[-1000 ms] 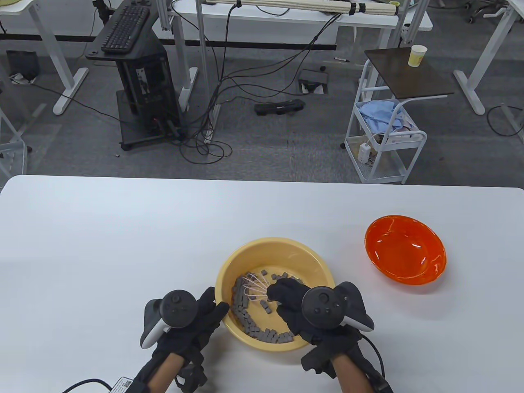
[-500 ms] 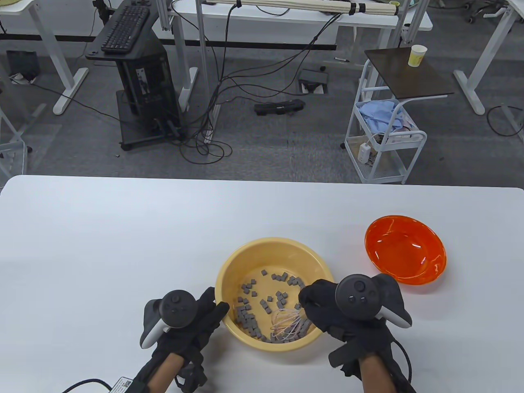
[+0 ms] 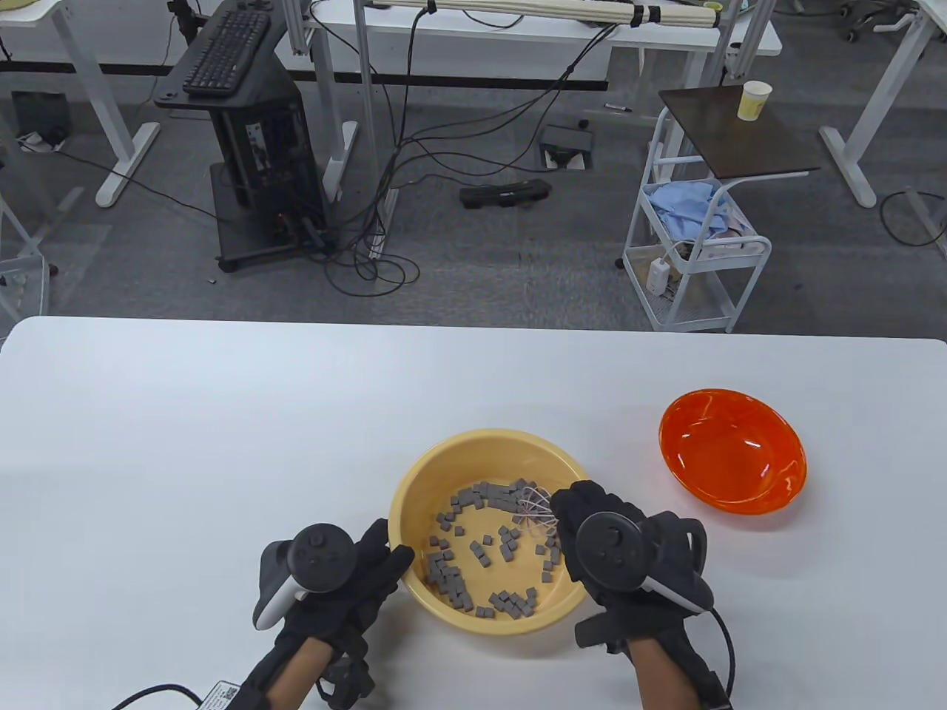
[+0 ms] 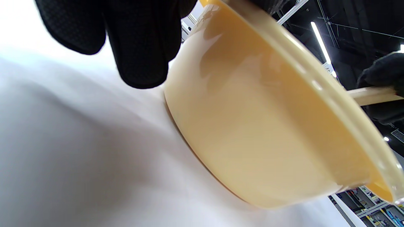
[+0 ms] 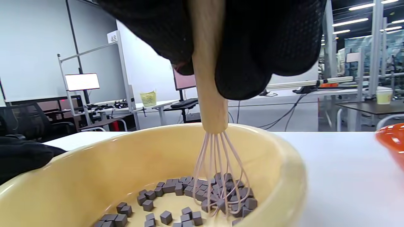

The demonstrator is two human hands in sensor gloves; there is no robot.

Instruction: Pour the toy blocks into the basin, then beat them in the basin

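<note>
A yellow basin [image 3: 444, 473] [image 4: 252, 126] [image 5: 94, 170] stands near the table's front edge with several small grey toy blocks [image 3: 451, 577] [image 5: 176, 192] scattered inside. My right hand [image 3: 592, 529] grips the wooden handle [image 5: 210, 82] of a pink wire whisk [image 3: 536, 510] [image 5: 219, 176], whose wires stand among the blocks at the basin's right side. My left hand [image 3: 370, 566] rests with straight fingers [image 4: 139, 41] against the basin's left outer wall and rim.
An empty orange bowl [image 3: 732, 451] [image 5: 391, 138] sits on the white table [image 3: 185, 444] to the right of the basin. Beyond the table's far edge are desks, cables and a white cart [image 3: 695, 251].
My right hand has carried the whisk from the basin's left, round the near side, to the right side. The blocks have been pushed about. The left hand has stayed at the basin.
</note>
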